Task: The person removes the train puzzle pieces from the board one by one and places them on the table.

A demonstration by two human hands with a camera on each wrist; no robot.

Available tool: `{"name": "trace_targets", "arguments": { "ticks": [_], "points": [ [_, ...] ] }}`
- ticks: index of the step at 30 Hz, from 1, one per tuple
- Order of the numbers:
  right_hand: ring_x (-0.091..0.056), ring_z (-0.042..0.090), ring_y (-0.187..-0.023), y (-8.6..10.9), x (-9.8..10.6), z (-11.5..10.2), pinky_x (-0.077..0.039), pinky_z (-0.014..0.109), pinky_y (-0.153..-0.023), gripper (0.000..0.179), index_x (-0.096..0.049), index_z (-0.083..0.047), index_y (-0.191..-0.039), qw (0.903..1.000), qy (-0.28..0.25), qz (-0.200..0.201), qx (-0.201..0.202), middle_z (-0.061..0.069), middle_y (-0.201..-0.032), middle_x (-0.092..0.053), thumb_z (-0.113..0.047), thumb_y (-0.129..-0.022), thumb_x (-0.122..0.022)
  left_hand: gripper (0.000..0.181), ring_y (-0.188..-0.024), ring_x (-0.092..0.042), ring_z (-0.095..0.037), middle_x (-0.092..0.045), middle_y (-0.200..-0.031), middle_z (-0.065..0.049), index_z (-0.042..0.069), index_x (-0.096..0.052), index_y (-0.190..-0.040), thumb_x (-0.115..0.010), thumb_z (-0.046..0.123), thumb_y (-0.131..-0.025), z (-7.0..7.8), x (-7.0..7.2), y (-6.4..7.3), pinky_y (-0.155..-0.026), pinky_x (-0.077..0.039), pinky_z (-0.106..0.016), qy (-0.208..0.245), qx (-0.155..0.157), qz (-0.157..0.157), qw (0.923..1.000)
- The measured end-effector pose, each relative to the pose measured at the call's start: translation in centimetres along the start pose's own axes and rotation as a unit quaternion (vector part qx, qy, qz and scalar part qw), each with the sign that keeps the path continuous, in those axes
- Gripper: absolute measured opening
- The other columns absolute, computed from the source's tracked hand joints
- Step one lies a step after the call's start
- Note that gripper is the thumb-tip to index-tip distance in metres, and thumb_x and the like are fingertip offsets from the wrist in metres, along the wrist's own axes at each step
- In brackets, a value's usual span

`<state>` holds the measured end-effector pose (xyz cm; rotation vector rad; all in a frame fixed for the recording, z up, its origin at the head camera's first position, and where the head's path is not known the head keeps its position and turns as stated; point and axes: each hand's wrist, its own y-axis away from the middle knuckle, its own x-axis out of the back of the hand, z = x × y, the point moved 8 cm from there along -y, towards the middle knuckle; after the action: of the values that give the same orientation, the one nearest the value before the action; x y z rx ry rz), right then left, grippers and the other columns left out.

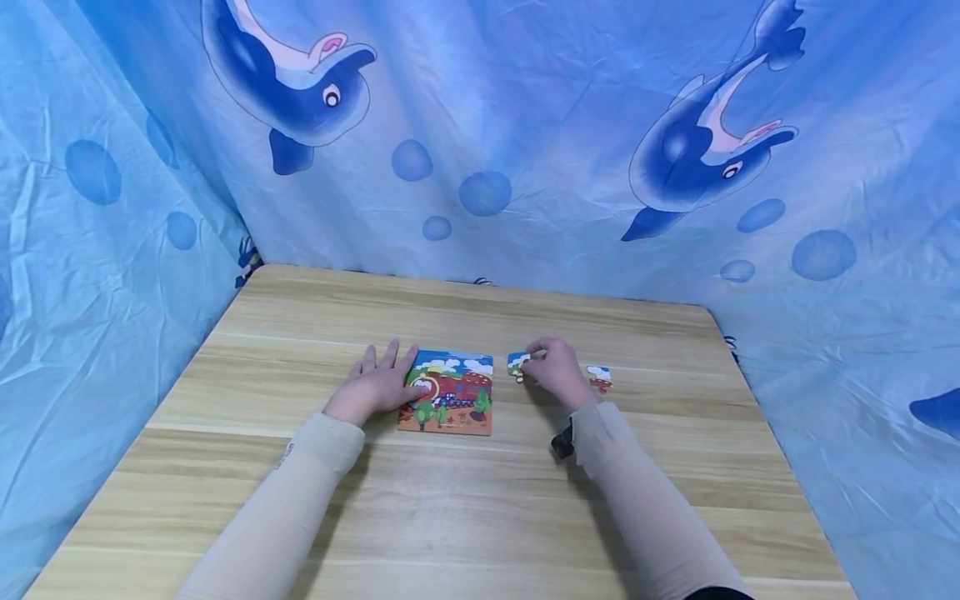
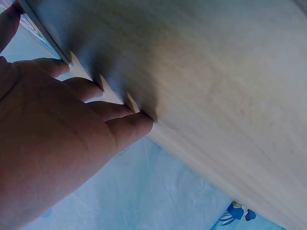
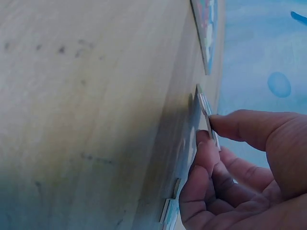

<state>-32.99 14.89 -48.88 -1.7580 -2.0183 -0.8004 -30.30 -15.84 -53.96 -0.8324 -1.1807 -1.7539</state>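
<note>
Work area: a picture puzzle board (image 1: 459, 396) lies flat on the wood-grain counter (image 1: 442, 517), between the two hands and nearer the left one. Its printed face shows a red train, trees and clouds.

Left hand (image 1: 377, 385): fingers spread at the board's left side, thumb reaching over the printed face, fingertips down on the counter. The hand appears to steady the board.

Right hand (image 1: 553, 367): thumb and forefinger pinch a cloud-printed puzzle piece (image 1: 515, 362), just beside the board's upper right side. In the right wrist view, this piece stands tilted, edge toward the camera. A second puzzle piece (image 1: 600, 377) lies on the counter to the right of the hand, apart from the board.

Step in hand, as judged: pick-up of one loose piece while the board is braced. The head view is too small to confirm which slot in the board is unfilled.

Next move, as judged: carry the pinched piece left, level it, match its tabs and print to the adjoining pieces, then press it flat. Maintain left-hand bracing to prevent the board from sliding.
</note>
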Motion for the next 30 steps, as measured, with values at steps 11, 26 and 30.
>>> {"name": "trace_targets", "arguments": {
  "ticks": [11,26,30],
  "points": [
    [-0.058,0.028,-0.096,-0.33,-0.34,-0.1,-0.052,0.044,-0.084,0.038,-0.07,-0.002,-0.111,0.9945,0.099,0.036,-0.004,0.015,-0.115,-0.064,-0.022,-0.083,-0.087,0.105,-0.145,0.019,-0.051,0.015,-0.168,-0.012,0.027,0.003,-0.165,-0.041,0.084,-0.088,-0.1,-0.02,-0.32,-0.113,0.005,-0.069,0.002,-0.001,0.005,1.0],
    [-0.06,0.024,-0.084,-0.46,-0.51,-0.76,-0.052,0.039,-0.072,0.031,-0.068,-0.004,-0.11,0.9941,0.108,0.006,0.003,0.01,-0.103,-0.064,-0.018,-0.087,-0.082,0.101,-0.146,0.019,-0.05,0.014,-0.168,-0.012,0.03,0.002,-0.165,-0.042,0.081,-0.09,-0.02,0.23,0.24,-0.114,0.005,-0.067,0.007,0.005,0.011,0.9999],
    [-0.062,0.023,-0.081,-0.18,-0.51,-0.73,-0.052,0.037,-0.07,0.029,-0.067,-0.005,-0.112,0.9954,0.096,0.001,-0.008,0.009,-0.1,-0.064,-0.019,-0.09,-0.08,0.1,-0.146,0.019,-0.05,0.014,-0.168,-0.012,0.029,0.003,-0.164,-0.042,0.08,-0.091,-0.02,0.13,0.28,-0.113,0.005,-0.068,0.004,0.003,0.01,0.9999]
  ]
}}
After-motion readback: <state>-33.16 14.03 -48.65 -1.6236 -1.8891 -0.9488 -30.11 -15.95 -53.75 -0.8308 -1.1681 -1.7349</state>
